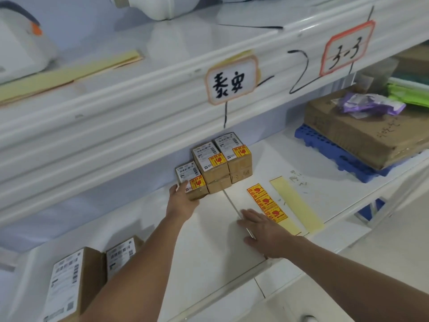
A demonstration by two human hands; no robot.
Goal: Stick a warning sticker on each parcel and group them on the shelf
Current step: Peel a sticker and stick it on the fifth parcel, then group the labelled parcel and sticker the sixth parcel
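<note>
Parcels (222, 163) with red-and-yellow warning stickers grouped at the back of the white shelf (209, 228).
Left hand (183, 202) grips the small parcel (192, 182) at the group's left end; right hand (262, 231) lies flat, fingers straight, touching the sticker strip (264, 201).

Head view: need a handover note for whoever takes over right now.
Left hand grips the small parcel, already stickered, against the stacked parcels. The top two of those show stickers.
Right hand lies flat on the shelf, at the near end of the sticker strip, which holds three stickers.
Left to do: two parcels at near left show no warning sticker. Sticker them and add them to the group.
</note>
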